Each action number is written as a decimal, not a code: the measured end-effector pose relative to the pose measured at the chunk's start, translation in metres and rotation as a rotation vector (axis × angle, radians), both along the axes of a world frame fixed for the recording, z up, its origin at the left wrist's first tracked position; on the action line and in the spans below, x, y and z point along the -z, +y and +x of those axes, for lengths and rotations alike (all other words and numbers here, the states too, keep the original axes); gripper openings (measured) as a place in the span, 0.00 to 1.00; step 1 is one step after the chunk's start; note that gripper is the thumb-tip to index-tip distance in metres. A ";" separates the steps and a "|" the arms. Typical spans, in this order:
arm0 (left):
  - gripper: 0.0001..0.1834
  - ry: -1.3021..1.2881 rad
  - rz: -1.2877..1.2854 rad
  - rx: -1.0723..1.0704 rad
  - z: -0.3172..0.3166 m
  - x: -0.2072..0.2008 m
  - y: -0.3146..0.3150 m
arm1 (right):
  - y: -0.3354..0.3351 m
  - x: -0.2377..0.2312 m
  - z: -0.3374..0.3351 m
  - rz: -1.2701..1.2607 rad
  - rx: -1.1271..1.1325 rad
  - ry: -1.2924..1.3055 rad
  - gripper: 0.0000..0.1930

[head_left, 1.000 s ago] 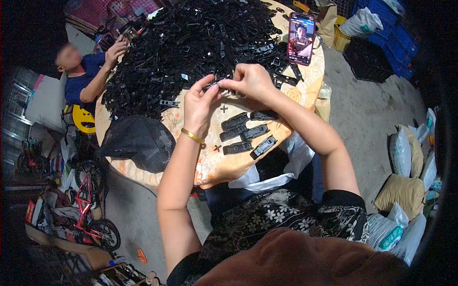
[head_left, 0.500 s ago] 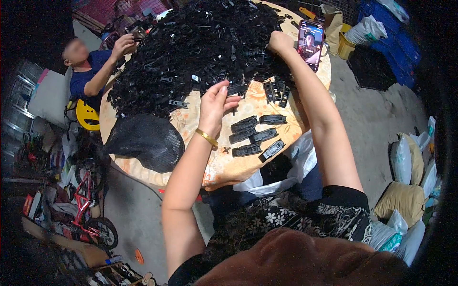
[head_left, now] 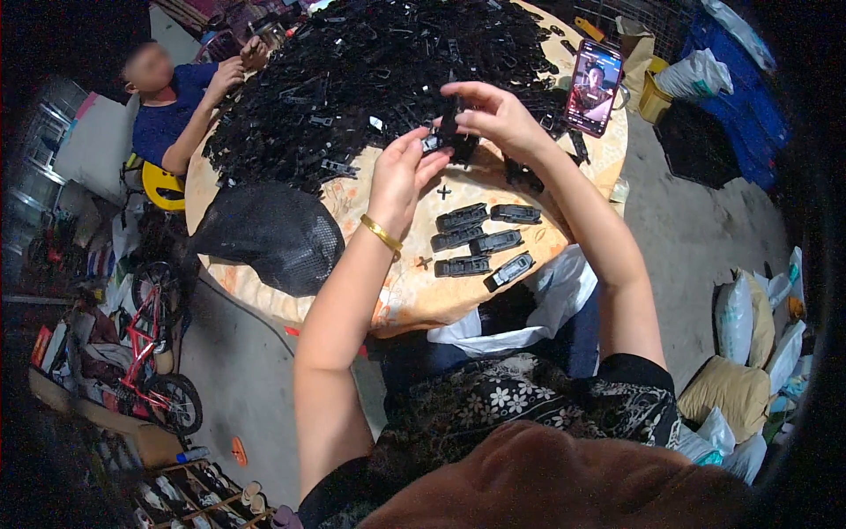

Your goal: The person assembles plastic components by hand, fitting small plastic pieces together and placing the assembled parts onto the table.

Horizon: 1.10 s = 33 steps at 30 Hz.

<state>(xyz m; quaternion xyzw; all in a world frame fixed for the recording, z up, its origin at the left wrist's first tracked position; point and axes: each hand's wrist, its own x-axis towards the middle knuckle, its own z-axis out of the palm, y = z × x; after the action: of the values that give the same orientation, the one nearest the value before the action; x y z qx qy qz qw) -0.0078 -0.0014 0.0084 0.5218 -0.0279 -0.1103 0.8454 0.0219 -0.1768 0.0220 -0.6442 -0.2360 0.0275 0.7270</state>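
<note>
Concrete floor [head_left: 696,264] surrounds a round tabletop [head_left: 388,309] spread with a patterned pale-orange cloth. Over its far and middle reach lies a large heap of black parts [head_left: 370,84], perhaps piled there so that both people can draw from it: a co-worker [head_left: 181,110] sits at the left side with hands at its edge.

Just over the heap's near edge, the left hand [head_left: 398,185] has its thumb and fingers closed in a pinch on a small dark part [head_left: 432,141] with a shiny face. Holding it by the fingertips seems to leave most of it free for the other hand. Close beside, the right hand [head_left: 507,123] has its fingers bent around something dark; blur and the black background hide whether that grip is shut on it or merely touching.

Nearer, on bare cloth to the right of the left forearm, six longer black pieces [head_left: 496,241] lie in two loose columns, likely kept apart so they don't mix with the heap. A phone [head_left: 596,88] stands tilted at the far right, its screen turned towards the person, presumably for viewing. Black mesh [head_left: 269,238] lies bunched at the left edge.
</note>
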 end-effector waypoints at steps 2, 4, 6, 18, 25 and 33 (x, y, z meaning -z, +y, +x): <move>0.15 -0.002 -0.022 0.004 0.001 0.000 -0.001 | 0.000 0.006 0.001 -0.050 0.033 -0.070 0.19; 0.15 -0.001 -0.045 0.008 0.002 0.002 0.000 | 0.001 0.007 -0.002 -0.074 0.025 -0.065 0.19; 0.15 -0.010 -0.048 0.029 0.003 0.004 0.000 | 0.003 0.009 -0.004 -0.106 -0.004 -0.147 0.18; 0.12 0.009 0.254 -0.081 -0.001 0.008 -0.007 | 0.027 0.025 -0.031 -0.529 0.383 -0.672 0.11; 0.15 0.035 0.169 -0.058 0.001 0.005 -0.001 | 0.011 0.013 -0.025 -0.635 0.545 -0.612 0.11; 0.15 0.019 0.185 -0.007 0.003 0.005 0.003 | 0.012 0.018 -0.022 -0.596 0.336 -0.944 0.07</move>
<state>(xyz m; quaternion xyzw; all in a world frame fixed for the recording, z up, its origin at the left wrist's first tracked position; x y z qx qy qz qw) -0.0051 0.0017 0.0038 0.5967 -0.0078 -0.1143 0.7942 -0.0005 -0.1651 0.0043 -0.7921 -0.4112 -0.3130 0.3248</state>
